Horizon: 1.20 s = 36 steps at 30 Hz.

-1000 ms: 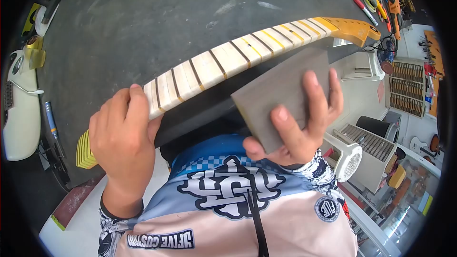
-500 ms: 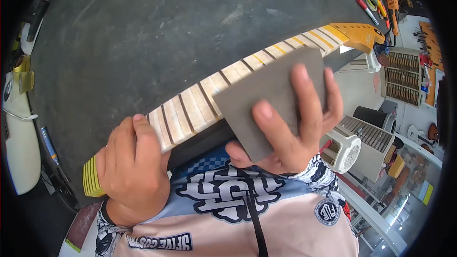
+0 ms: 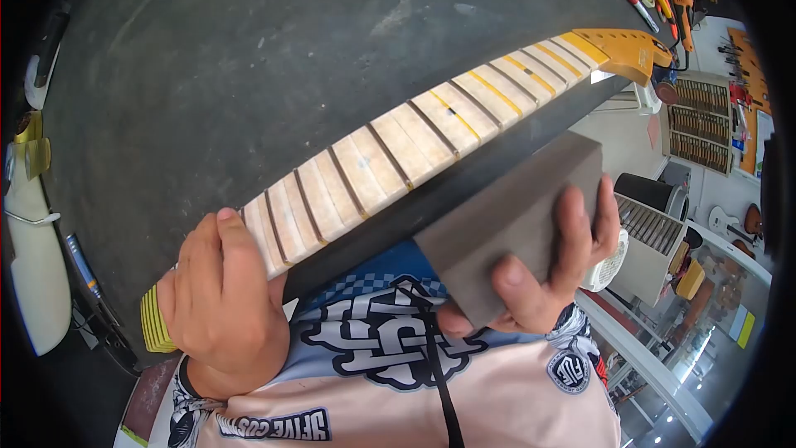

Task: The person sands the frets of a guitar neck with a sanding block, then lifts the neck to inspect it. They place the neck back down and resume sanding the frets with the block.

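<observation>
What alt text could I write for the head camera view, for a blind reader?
A bare left hand grips the lower-left end of a long, pale-faced wooden guitar neck with dark crosswise lines, while the right hand holds a flat grey rectangular block apart from it. Beyond them spreads a dark grey tabletop.

A pale pink and blue fabric shirt (image 3: pixel 506 398) bears a large black-and-white interlaced emblem (image 3: pixel 385 336), a round dark badge (image 3: pixel 568 367) at right, a white-lettered dark rectangular marking (image 3: pixel 282 426) at left, a black cord (image 3: pixel 446 398) and black-and-white patterned sleeves (image 3: pixel 193 416).
</observation>
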{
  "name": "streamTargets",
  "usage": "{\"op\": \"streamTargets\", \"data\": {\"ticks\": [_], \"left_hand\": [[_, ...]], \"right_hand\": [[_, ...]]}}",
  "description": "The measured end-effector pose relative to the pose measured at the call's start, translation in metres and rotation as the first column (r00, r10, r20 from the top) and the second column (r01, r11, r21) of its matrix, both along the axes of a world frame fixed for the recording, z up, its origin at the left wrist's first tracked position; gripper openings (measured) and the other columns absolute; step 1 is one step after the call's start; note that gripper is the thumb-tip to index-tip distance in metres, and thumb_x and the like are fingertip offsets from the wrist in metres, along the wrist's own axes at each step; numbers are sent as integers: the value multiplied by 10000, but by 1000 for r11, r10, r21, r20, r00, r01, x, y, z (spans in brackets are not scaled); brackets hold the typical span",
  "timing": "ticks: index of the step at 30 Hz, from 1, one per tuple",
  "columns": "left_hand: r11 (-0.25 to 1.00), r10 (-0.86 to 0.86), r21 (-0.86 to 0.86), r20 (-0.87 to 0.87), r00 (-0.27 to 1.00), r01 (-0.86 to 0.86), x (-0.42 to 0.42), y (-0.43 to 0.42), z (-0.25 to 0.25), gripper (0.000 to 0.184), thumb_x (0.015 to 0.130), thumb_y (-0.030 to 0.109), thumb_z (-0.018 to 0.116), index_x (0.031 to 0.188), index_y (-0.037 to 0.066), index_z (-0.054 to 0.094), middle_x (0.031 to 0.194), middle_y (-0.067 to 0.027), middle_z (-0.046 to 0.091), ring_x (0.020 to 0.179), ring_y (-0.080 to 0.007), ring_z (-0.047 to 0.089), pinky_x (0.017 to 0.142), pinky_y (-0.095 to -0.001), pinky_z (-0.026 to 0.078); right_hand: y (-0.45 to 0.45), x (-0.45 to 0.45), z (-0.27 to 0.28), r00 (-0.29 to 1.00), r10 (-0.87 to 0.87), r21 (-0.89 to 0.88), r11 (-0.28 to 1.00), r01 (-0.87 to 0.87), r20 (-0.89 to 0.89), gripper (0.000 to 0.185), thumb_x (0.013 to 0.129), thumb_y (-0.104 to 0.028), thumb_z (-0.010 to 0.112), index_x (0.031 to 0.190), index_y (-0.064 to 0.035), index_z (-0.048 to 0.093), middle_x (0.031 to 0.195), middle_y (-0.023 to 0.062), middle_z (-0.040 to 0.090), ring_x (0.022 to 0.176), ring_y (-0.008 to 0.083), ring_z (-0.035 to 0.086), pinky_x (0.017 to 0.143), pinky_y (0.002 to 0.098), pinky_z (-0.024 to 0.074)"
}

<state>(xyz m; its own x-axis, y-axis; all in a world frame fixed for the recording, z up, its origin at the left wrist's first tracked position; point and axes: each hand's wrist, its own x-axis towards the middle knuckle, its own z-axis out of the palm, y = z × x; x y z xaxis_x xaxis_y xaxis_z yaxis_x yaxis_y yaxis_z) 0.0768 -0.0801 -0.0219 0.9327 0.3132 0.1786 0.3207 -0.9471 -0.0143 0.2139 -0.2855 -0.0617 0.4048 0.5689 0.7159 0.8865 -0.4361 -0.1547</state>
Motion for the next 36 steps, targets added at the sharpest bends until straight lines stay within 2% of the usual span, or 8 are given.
{"op": "streamTargets", "data": {"ticks": [2,7,14,20,24,27,30,36], "left_hand": [[1000,1,6,-5,1000,-1,0,0,0,516,709,161,816,1158,-39,658,1056,-178,703,896,-318,688,730,-377,472],[1000,11,21,12,1000,-11,-1,1,-2,497,736,198,809,1152,-30,659,1055,-170,706,888,-313,690,724,-377,471],[999,26,30,16,1000,-26,0,-2,-4,483,725,178,816,1138,-20,662,1054,-157,708,888,-304,692,718,-369,469],[999,42,-1,19,999,-42,1,-1,-2,489,715,187,823,1132,-13,665,1058,-146,713,893,-294,695,723,-365,470],[999,7,46,73,997,-11,2,1,-7,391,843,293,690,1077,-18,663,965,-135,695,841,-282,689,653,-351,447],[998,17,55,70,997,-21,2,0,-7,381,836,288,693,1062,-18,665,969,-128,698,846,-271,692,654,-343,447],[999,36,39,27,999,-37,-1,-2,-5,474,749,239,801,1131,-7,666,1055,-138,713,877,-291,692,710,-367,460],[997,45,60,46,998,-48,0,-2,-8,467,747,232,802,1127,-4,666,1044,-131,717,884,-284,695,699,-358,453]], "right_hand": [[2,-1,4,998,22,-90,996,-27,-60,652,925,-743,448,1346,-259,558,1297,346,565,1228,489,537,1044,648,371],[55,27,15,993,93,-73,992,-99,-70,532,862,-614,651,1109,-148,714,1153,295,672,1110,399,652,1039,592,396],[14,6,12,995,48,-151,987,-61,-88,596,899,-648,589,1292,-201,623,1214,289,636,1182,425,599,1046,622,399],[0,-1,-12,996,74,-29,997,-73,45,619,946,-666,495,1379,-223,507,1310,344,543,1225,460,556,1026,674,395],[33,20,8,993,113,-120,986,-116,-33,594,894,-626,606,1247,-149,623,1203,317,630,1140,452,619,1040,624,398],[54,32,23,991,130,-183,974,-136,-41,586,877,-629,627,1188,-133,664,1192,324,643,1142,440,626,1053,599,398],[36,17,30,992,78,-231,968,-99,-98,602,874,-632,629,1190,-120,665,1177,328,652,1153,427,627,1058,595,395],[39,27,20,987,154,-159,974,-161,-57,571,842,-567,685,1179,-106,690,1158,311,670,1140,408,642,1049,569,407]]}}
